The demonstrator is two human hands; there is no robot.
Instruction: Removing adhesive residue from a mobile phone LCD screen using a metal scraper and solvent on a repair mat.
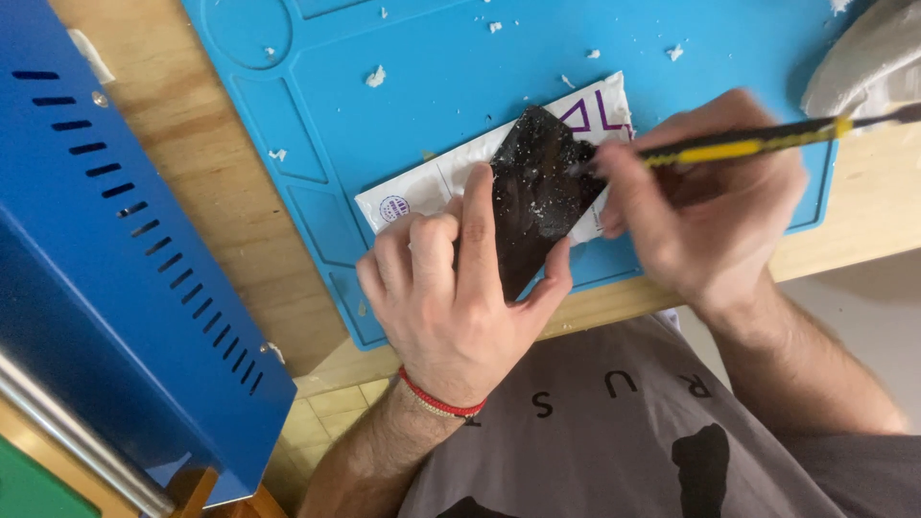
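My left hand [459,288] pins a black, flat phone-sized panel [537,192] against a white printed envelope [422,192] on a blue work mat [441,77]. Index finger and thumb clamp the panel's near end. White crumbs speckle the panel's surface. My right hand [710,206] grips a yellow-and-black hand tool [739,146], and its tip touches the panel's far right edge. A red cord bracelet [441,398] circles my left wrist.
A blue metal case [125,269] with rows of vent slots stands at the left on the wooden bench [221,192]. White scraps lie scattered over the mat. A pale crumpled sheet [868,62] sits at the top right. The mat's near edge lies close to the bench edge.
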